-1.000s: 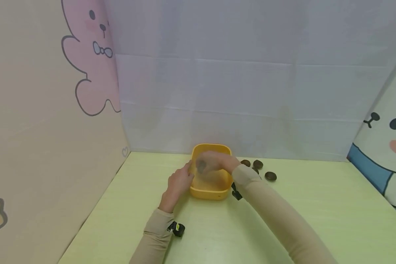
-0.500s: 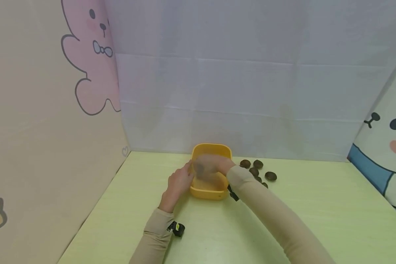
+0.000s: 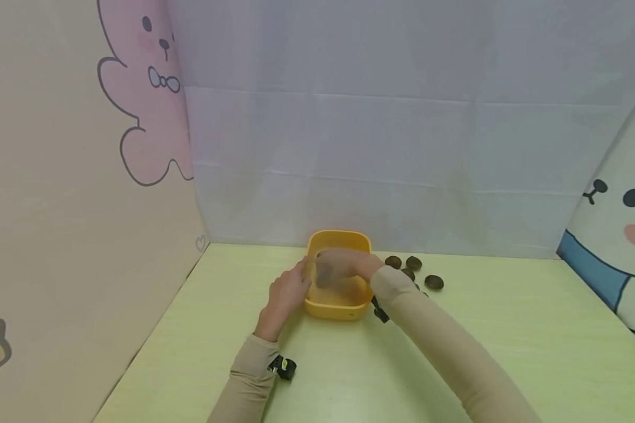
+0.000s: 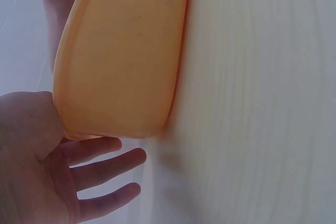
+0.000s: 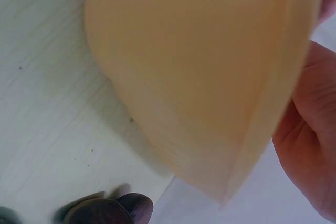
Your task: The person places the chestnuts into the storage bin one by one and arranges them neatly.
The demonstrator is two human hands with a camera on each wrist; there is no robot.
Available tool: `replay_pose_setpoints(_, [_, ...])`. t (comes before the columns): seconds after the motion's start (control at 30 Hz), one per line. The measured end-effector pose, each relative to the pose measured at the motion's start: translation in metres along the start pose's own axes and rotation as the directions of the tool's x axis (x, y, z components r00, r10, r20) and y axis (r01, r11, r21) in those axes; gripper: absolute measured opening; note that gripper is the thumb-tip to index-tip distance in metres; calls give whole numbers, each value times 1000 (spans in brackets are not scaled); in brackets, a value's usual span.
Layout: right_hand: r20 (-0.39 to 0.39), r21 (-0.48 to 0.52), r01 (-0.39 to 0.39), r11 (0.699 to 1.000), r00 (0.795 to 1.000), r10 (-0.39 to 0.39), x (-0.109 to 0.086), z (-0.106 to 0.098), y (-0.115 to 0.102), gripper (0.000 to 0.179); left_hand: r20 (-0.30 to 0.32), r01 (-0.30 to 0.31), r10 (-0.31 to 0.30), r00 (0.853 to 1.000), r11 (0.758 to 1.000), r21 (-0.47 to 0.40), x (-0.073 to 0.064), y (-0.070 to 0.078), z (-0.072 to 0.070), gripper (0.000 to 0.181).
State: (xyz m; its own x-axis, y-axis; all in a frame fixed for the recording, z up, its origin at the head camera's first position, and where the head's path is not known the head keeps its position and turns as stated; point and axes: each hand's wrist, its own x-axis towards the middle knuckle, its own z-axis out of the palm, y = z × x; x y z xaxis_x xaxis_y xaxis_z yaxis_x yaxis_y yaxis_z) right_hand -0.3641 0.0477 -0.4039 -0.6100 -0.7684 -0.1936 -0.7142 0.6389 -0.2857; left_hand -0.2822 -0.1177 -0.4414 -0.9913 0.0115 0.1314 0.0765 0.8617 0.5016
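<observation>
A yellow-orange plastic basin (image 3: 338,313) stands near the table's back edge. My left hand (image 3: 288,292) holds its left rim; in the left wrist view several fingers (image 4: 107,201) stretch along the outside while the thumb is hidden. My right hand (image 3: 344,263) reaches over the right rim into the basin, with curled fingers around a small dark roundish thing (image 3: 324,275). Motion blur hides its kind. From the right wrist, the basin wall (image 5: 194,66) covers most of that hand (image 5: 310,135).
Several dark brown chestnuts (image 3: 434,282) lie right of the basin, some partly behind my right sleeve (image 3: 434,335). A pale curtain (image 3: 381,147) hangs behind the table (image 3: 338,376). A printed wall (image 3: 74,194) borders the left side.
My right hand has shifted slightly left and then back right inside the basin, keeping the dark thing in its fingers. My left hand and the basin have stayed put.
</observation>
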Motion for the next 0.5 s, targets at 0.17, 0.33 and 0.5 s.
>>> replay_pose_setpoints(0.17, [17,12,32,999,999,-32,-7,-4,0,22,4,-1,1,1000,1000,-8,0,1,0,55])
replay_pose_setpoints(0.33, [12,62,56,996,998,-57,-15,-9,5,19,6,-1,2,1000,1000,-9,0,1,1,56])
replay_pose_setpoints(0.5, [-13,93,116,989,993,-115,-26,-16,10,21,2,-2,2,1000,1000,-4,1,0,1,56])
